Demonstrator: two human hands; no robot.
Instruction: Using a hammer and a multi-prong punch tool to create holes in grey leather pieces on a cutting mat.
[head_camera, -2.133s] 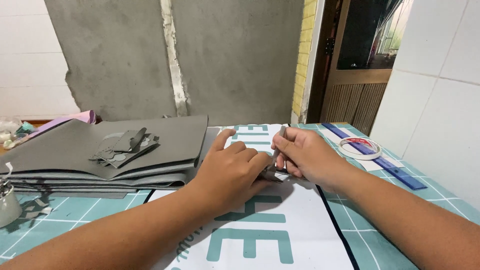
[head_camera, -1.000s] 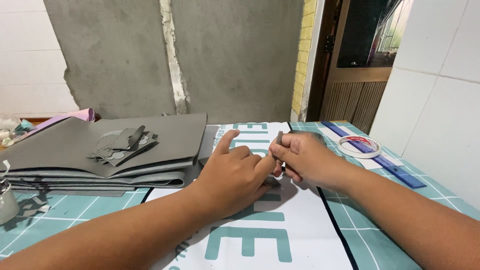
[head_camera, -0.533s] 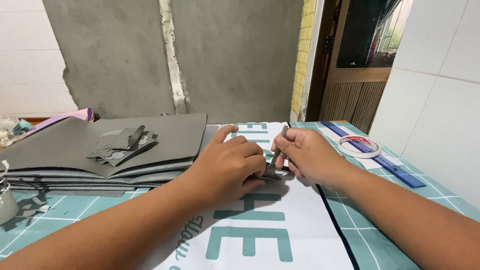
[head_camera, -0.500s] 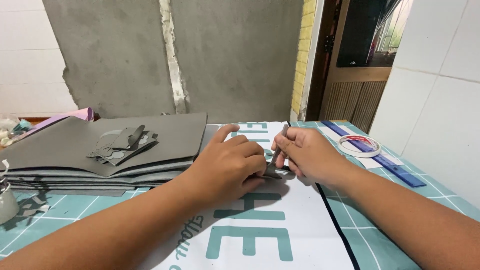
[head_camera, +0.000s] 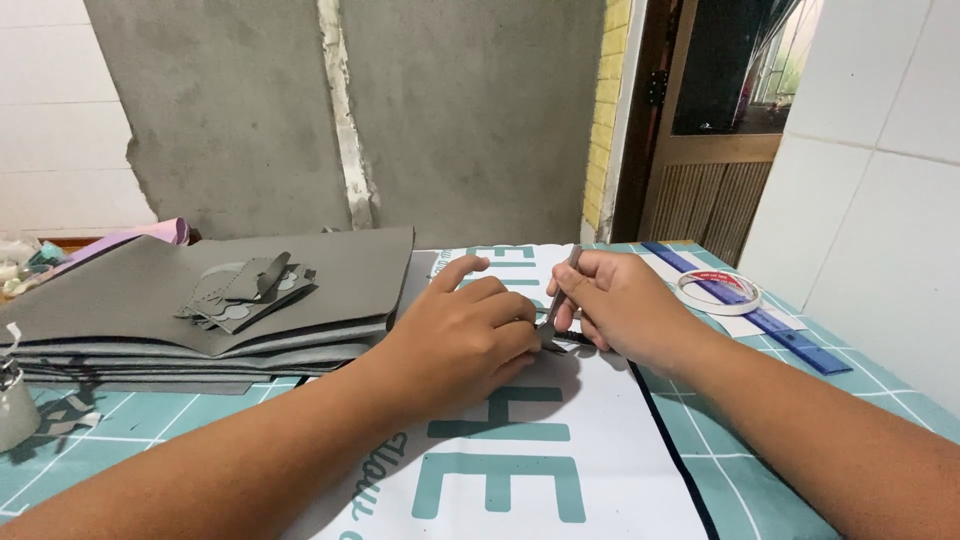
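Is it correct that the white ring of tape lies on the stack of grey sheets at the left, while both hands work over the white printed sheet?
Not quite. The head view shows the white ring of tape at the right, beside the long blue ruler, not on the stack of grey sheets. The left hand and right hand do work over the white printed sheet.

Single head-worn camera, looking forward and slightly down along both forearms. Left hand (head_camera: 455, 335) and right hand (head_camera: 620, 305) sat close, at frame centre. Tabletop (head_camera: 800, 400) filled the lower half; grey wall (head_camera: 450, 110) closed the upper half.
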